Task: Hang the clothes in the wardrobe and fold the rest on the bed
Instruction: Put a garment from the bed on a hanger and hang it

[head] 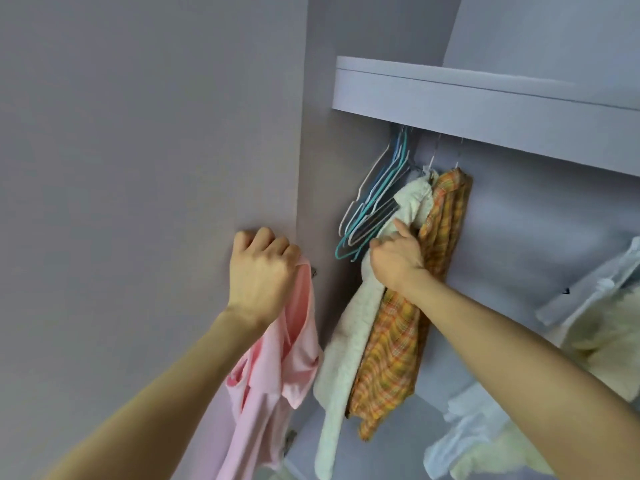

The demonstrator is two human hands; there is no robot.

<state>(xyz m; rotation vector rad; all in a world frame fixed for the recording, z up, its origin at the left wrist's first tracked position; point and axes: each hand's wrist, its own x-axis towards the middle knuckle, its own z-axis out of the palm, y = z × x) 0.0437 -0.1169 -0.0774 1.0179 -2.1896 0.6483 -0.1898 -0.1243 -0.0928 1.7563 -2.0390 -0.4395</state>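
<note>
My left hand [259,271] is closed on a pink garment [273,368] that hangs down from its grip, right at the edge of the open wardrobe door [145,168]. Inside the wardrobe, a white fleecy garment [349,341] and an orange plaid shirt [401,337] hang side by side from hangers under the shelf. My right hand [398,261] presses against these two, fingers curled into the white garment's upper part. A bunch of bare teal, blue and white hangers [374,206] hangs just left of them.
A lilac shelf [485,109] runs above the rail. White and cream clothes [588,323] lie piled at the right inside the wardrobe. A door hinge [313,271] shows beside my left hand.
</note>
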